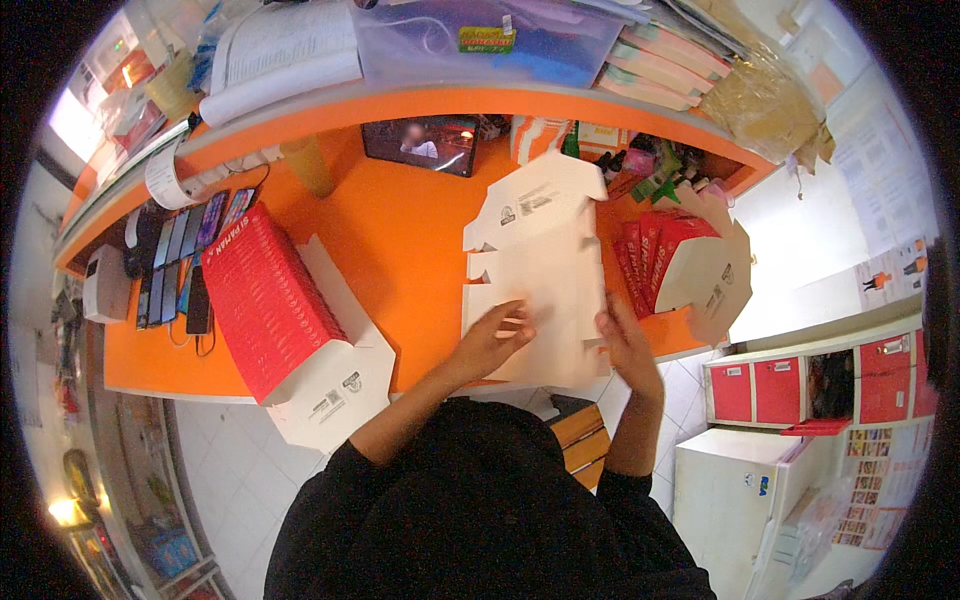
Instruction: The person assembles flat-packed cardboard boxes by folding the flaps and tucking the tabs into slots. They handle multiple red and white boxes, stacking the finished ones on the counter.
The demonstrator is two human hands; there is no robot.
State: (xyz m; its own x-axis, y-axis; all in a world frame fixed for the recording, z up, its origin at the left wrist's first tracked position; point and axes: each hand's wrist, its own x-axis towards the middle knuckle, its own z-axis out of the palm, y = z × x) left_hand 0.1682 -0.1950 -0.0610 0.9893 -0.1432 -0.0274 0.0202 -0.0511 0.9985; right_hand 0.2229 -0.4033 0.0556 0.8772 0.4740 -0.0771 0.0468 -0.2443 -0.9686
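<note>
A flat, unfolded cardboard box blank (540, 270), plain pale side up with small dark print near its far end, lies in front of me on the orange table (420, 250). My left hand (497, 335) is over its near left part, fingers loosely bent and apart, with nothing in them. At the blank's right edge, my right hand (628, 345) holds the board between thumb and fingers. To the left lies a long row of red box blanks (275, 310), overlapping, with a pale one (335, 390) at its near end. More red folded boxes (660, 255) lean together on the right.
Several phones (180, 240) lie at the left by a white device (105, 285). Under the orange shelf stands a tablet (420, 145) showing a video. A clear plastic bin (490, 50) and papers (285, 60) sit on the shelf. Red lockers (780, 390) stand at the right.
</note>
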